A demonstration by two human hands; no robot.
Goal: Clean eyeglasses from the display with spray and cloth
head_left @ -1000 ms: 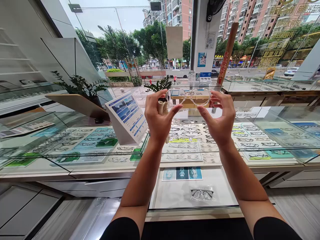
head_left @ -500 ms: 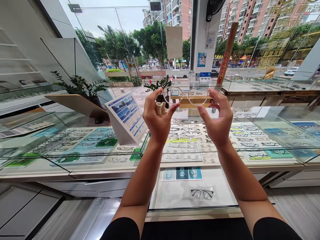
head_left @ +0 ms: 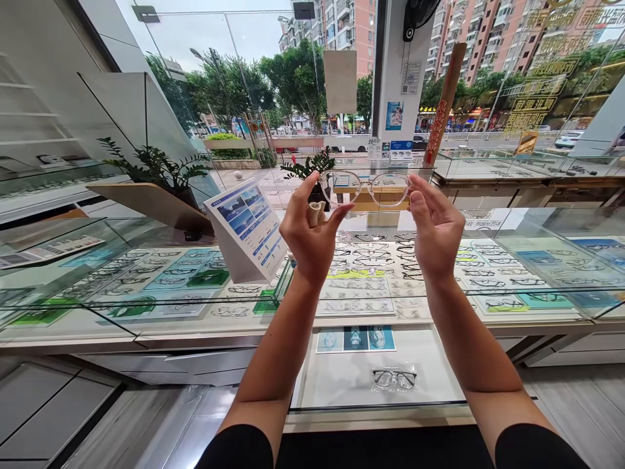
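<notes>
A pair of clear-rimmed eyeglasses (head_left: 366, 183) is held up level in front of me, above the glass counter. My left hand (head_left: 312, 238) grips its left side between thumb and forefinger. A crumpled cream cloth (head_left: 316, 212) is tucked in the curled fingers of that same hand. At the other end, my right hand (head_left: 438, 234) pinches the right side of the eyeglasses, with its thumb upright by the hinge. The temples are hard to make out against the background.
Under the glass of the display counter (head_left: 288, 335) lie rows of spectacle frames. Dark-rimmed glasses in a clear bag (head_left: 394, 379) rest on the white surface nearest me. A tent-shaped sign (head_left: 249, 228) stands left of my hands, and a potted plant (head_left: 156, 166) is behind it.
My right thumb has moved up and right, from below the right lens to beside the hinge. The eyeglasses and both hands have shifted slightly right.
</notes>
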